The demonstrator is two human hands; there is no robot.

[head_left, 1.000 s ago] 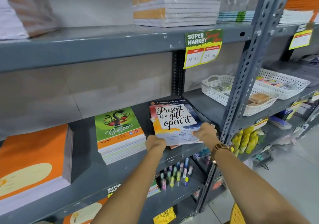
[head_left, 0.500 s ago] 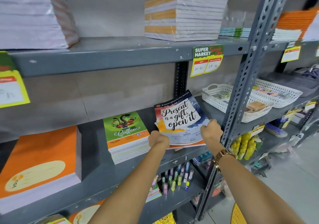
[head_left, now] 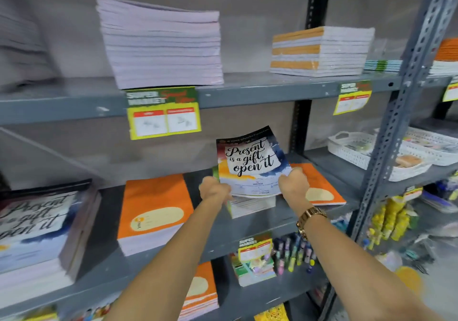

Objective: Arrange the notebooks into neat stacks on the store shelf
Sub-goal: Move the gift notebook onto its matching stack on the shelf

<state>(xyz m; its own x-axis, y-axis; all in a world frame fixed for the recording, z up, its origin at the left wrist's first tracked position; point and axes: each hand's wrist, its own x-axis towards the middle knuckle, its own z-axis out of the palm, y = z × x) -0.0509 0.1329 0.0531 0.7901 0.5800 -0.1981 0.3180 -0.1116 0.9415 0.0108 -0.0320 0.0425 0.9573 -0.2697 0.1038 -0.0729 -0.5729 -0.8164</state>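
Left hand (head_left: 213,189) and right hand (head_left: 293,182) grip the tilted notebook's (head_left: 250,162) lower corners above the shelf (head_left: 292,211).

Retail shop, stationery aisle. Evidence: grey slotted-angle steel shelving (head_left: 406,112) in several tiers, stocked with stacked goods. Yellow-bordered "SUPER MARKET" price tags (head_left: 163,112) hang on the shelf edges, each with two price boxes; another one (head_left: 353,96) sits further right, one more (head_left: 254,247) on the lower tier. Stock is multiples of the same item: orange-cover notebook stacks (head_left: 155,211), a pile of "Present is a gift, open it" notebooks (head_left: 32,224) at left, pale bulk stacks (head_left: 163,45) on the upper shelf. White perforated baskets (head_left: 364,154) hold small items; upright pens or markers (head_left: 293,254) below; yellow packaged goods (head_left: 390,219) at right. Blurred, so prices are unreadable.
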